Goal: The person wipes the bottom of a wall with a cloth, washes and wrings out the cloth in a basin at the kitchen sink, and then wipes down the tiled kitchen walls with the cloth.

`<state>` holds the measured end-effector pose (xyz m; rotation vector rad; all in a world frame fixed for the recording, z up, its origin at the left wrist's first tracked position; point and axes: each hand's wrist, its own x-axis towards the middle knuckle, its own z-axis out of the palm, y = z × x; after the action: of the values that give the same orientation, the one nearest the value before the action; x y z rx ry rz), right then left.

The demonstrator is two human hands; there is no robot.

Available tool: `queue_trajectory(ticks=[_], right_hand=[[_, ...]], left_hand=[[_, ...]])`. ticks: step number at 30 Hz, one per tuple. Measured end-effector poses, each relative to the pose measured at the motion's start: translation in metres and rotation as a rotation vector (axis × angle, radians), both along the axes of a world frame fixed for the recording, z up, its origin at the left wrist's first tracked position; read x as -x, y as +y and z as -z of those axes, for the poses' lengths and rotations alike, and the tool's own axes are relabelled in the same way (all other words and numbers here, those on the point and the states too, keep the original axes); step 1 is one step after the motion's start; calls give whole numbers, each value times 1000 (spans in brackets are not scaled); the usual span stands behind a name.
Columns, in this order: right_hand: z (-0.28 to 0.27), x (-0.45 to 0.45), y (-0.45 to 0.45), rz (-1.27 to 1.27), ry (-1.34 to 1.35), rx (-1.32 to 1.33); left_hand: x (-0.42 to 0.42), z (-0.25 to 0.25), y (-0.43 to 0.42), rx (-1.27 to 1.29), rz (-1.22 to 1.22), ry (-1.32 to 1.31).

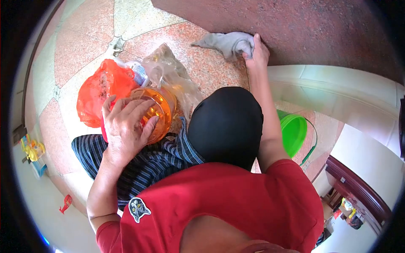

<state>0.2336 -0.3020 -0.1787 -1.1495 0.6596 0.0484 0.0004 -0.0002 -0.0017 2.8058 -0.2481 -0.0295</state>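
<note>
Spreading floor: pale and pinkish patterned floor (80,63) beneath the things.
Dark red surface: the speckled surface (320,33) lies beside the cloth at the upper right.
Green bucket: the bucket (294,135) is beyond the right forearm.
Red bag: thin and crinkly, the bag (100,88) lies against the orange container; likely light, easiest pinched by a fold.
Orange container: the see-through container (169,105) sits under the left hand (126,126), fingers curved over it; how firmly they grip, I cannot tell. Probably stiff, smooth and slippery if wet, best held around its wall; its weight is unclear.
Clear bag: the limp bag (162,69) lies just beside the container.
Grey cloth: the right hand (258,57) grasps its bunched end, near the dark red surface's edge. The cloth (232,44) looks soft, light and floppy, best held by that gathered part.
</note>
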Motion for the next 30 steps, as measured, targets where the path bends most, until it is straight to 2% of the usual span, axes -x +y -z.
queue_trajectory(ticks=[3, 7, 13, 16, 19, 22, 25, 28, 29, 30], right_hand=[[7, -10, 12, 124, -133, 198], [26, -12, 15, 139, -229, 507], [37, -14, 18, 172, -332, 596], [44, -15, 17, 177, -375, 750], [40, -16, 7, 52, -278, 627], [45, -16, 10, 95, -341, 681], [46, -15, 18, 143, -337, 528], [13, -2, 15, 77, -193, 91], [4, 1, 10, 42, -291, -65], [-15, 3, 13, 67, -487, -59]], left_hand=[[0, -2, -1, 5, -6, -3], [4, -1, 2, 0, -17, -18], [2, 2, 0, -3, -24, -1], [3, 2, 2, -11, -20, -8], [2, 0, 0, -21, -18, 4], [1, 0, -1, -27, -10, 14], [4, 0, 1, -22, -13, 13], [5, -2, 1, -16, -9, 15], [3, -2, 1, -15, -10, 10], [1, -2, 0, -15, -17, -2]])
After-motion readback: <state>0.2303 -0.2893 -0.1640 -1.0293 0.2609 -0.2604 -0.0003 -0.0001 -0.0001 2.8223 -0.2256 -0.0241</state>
